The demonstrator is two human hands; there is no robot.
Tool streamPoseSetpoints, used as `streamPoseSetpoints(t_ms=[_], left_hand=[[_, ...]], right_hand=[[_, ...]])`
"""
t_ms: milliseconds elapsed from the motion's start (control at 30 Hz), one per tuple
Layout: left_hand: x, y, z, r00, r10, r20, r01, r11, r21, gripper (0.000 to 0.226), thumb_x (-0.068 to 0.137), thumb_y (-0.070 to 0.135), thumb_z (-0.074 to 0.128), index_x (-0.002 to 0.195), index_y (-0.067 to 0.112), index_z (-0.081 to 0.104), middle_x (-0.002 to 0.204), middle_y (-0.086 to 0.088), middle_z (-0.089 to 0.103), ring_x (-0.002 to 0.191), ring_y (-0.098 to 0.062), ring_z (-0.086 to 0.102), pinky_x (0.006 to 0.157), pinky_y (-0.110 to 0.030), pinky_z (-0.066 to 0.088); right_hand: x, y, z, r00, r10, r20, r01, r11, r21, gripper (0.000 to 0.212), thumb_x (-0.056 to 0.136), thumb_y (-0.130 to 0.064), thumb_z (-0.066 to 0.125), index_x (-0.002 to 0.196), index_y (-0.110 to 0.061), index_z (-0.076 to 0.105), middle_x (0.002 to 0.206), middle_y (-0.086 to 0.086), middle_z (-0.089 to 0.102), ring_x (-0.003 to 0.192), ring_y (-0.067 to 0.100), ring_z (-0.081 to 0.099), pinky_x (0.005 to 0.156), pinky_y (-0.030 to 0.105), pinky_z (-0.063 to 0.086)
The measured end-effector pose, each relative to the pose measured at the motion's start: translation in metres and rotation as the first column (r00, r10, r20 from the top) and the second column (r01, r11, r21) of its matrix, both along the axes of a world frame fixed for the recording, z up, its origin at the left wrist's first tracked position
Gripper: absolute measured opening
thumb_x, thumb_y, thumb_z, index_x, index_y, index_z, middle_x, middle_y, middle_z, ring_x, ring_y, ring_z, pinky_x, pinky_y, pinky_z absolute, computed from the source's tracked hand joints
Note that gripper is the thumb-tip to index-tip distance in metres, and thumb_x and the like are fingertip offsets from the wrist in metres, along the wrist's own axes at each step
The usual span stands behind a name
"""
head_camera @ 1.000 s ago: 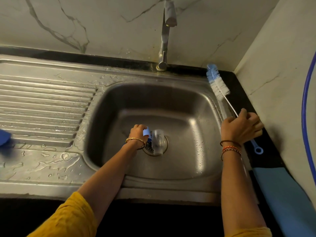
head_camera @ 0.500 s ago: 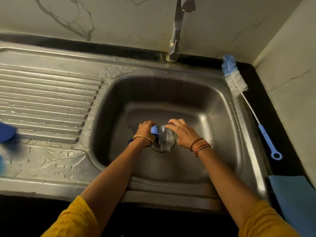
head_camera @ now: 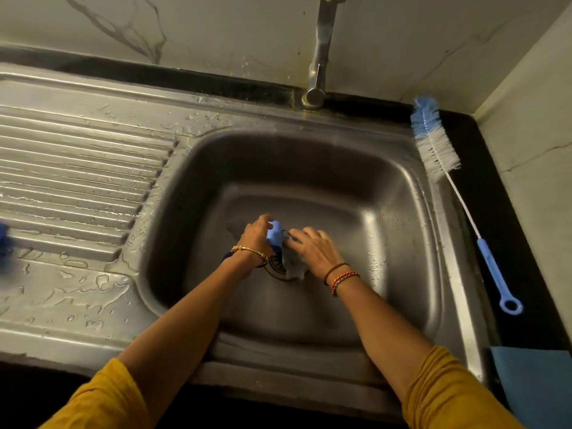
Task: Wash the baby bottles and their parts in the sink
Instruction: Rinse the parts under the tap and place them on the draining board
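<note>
Steel-grey sink (head_camera: pixel 402 212); blue-white bottle brush (head_camera: pixel 433 144); light-blue bottle cap (head_camera: pixel 275 232); mustard sleeves (head_camera: pixel 448 391).

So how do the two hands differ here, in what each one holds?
The left hand grips a light blue bottle part; the right hand holds the clear bottle. The left wrist carries a gold bangle, the right one red thread bands. Both work low in the sink, over the drain.

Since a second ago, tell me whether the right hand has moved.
Yes. The right hand left the bottle brush on the counter and came left into the sink, onto the bottle over the drain.
</note>
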State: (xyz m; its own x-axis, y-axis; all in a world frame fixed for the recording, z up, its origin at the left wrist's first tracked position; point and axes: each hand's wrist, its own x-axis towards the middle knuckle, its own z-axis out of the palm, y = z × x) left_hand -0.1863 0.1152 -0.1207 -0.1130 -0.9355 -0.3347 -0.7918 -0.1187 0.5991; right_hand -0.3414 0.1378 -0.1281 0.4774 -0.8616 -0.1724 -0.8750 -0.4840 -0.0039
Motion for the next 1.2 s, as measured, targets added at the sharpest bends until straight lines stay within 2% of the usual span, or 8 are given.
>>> streamPoseSetpoints(t_ms=[167, 300, 500, 733, 867, 967, 1067, 1200], left_hand=[[0.006, 0.003, 0.0, 1.0, -0.007, -0.022, 0.007, 1.0, -0.001, 0.066, 0.078, -0.007, 0.063, 0.136, 0.009, 0.036, 0.135, -0.011, 0.047, 0.124, -0.031, 0.044, 0.1, -0.037, 0.039], [0.008, 0.004, 0.009, 0.996, -0.079, -0.04, 0.074, 0.992, -0.104, 0.067, 0.07, -0.007, 0.07, 0.131, 0.008, 0.044, 0.134, -0.012, 0.045, 0.122, -0.029, 0.044, 0.1, -0.039, 0.041], [0.003, 0.006, 0.047, 0.923, -0.329, -0.197, 0.267, 0.92, -0.288, 0.074, 0.063, 0.001, 0.08, 0.13, 0.007, 0.048, 0.132, -0.011, 0.046, 0.122, -0.025, 0.042, 0.101, -0.036, 0.038], [0.002, -0.02, 0.108, 0.835, -0.28, -0.473, 0.141, 0.941, -0.308, 0.06, 0.076, 0.005, 0.073, 0.13, 0.009, 0.048, 0.12, -0.01, 0.058, 0.108, -0.021, 0.058, 0.092, -0.033, 0.05], [0.0, -0.036, 0.121, 0.768, -0.17, -0.618, -0.039, 0.95, -0.31, 0.045, 0.079, 0.004, 0.068, 0.121, 0.002, 0.054, 0.105, -0.012, 0.063, 0.092, -0.017, 0.063, 0.081, -0.026, 0.055], [-0.001, -0.049, 0.125, 0.759, -0.041, -0.65, -0.203, 0.934, -0.295, 0.046, 0.078, 0.008, 0.07, 0.121, 0.002, 0.054, 0.103, -0.008, 0.062, 0.093, -0.019, 0.062, 0.077, -0.027, 0.055], [-0.003, -0.059, 0.125, 0.796, -0.034, -0.604, -0.232, 0.905, -0.356, 0.054, 0.075, 0.011, 0.074, 0.124, 0.004, 0.052, 0.113, -0.011, 0.061, 0.099, -0.021, 0.061, 0.08, -0.032, 0.055], [-0.005, -0.069, 0.119, 0.836, -0.011, -0.549, -0.232, 0.899, -0.371, 0.059, 0.073, 0.012, 0.076, 0.126, 0.002, 0.051, 0.122, -0.018, 0.054, 0.11, -0.029, 0.057, 0.09, -0.039, 0.052]], right_hand=[[-0.001, 0.001, 0.002, 0.998, 0.03, -0.058, -0.032, 0.999, -0.029, 0.055, 0.092, -0.01, 0.046, 0.142, -0.026, 0.029, 0.143, 0.008, 0.032, 0.122, 0.028, 0.038, 0.093, 0.035, 0.033], [-0.016, -0.005, 0.012, 0.982, -0.146, 0.122, 0.144, 0.989, 0.025, 0.058, 0.084, -0.018, 0.06, 0.137, -0.032, 0.039, 0.138, -0.003, 0.042, 0.12, 0.023, 0.04, 0.093, 0.034, 0.033], [-0.031, -0.007, 0.04, 0.538, -0.476, 0.696, 0.209, 0.875, 0.437, 0.067, 0.068, -0.011, 0.08, 0.129, -0.011, 0.051, 0.125, 0.008, 0.057, 0.107, 0.023, 0.054, 0.087, 0.025, 0.042], [-0.025, -0.037, 0.099, 0.426, -0.425, 0.799, 0.094, 0.899, 0.428, 0.053, 0.076, -0.003, 0.071, 0.125, -0.007, 0.053, 0.121, 0.013, 0.057, 0.112, 0.023, 0.055, 0.096, 0.031, 0.043], [-0.026, -0.063, 0.129, 0.395, -0.396, 0.829, 0.081, 0.914, 0.398, 0.061, 0.079, -0.002, 0.066, 0.135, -0.004, 0.042, 0.11, 0.006, 0.06, 0.099, 0.011, 0.058, 0.084, 0.017, 0.047], [-0.026, -0.091, 0.144, 0.036, -0.534, 0.844, 0.182, 0.834, 0.52, 0.044, 0.094, -0.015, 0.049, 0.133, 0.001, 0.041, 0.113, 0.015, 0.058, 0.081, 0.007, 0.056, 0.068, 0.013, 0.049], [-0.023, -0.129, 0.157, -0.395, -0.695, 0.6, 0.032, 0.643, 0.765, 0.056, 0.095, -0.038, 0.045, 0.132, 0.004, 0.04, 0.116, 0.016, 0.056, 0.083, 0.014, 0.058, 0.072, 0.023, 0.051], [-0.011, -0.166, 0.163, -0.584, -0.753, 0.303, -0.277, 0.536, 0.797, 0.061, 0.091, -0.037, 0.053, 0.128, 0.01, 0.04, 0.118, 0.022, 0.054, 0.088, 0.024, 0.058, 0.074, 0.029, 0.053]])
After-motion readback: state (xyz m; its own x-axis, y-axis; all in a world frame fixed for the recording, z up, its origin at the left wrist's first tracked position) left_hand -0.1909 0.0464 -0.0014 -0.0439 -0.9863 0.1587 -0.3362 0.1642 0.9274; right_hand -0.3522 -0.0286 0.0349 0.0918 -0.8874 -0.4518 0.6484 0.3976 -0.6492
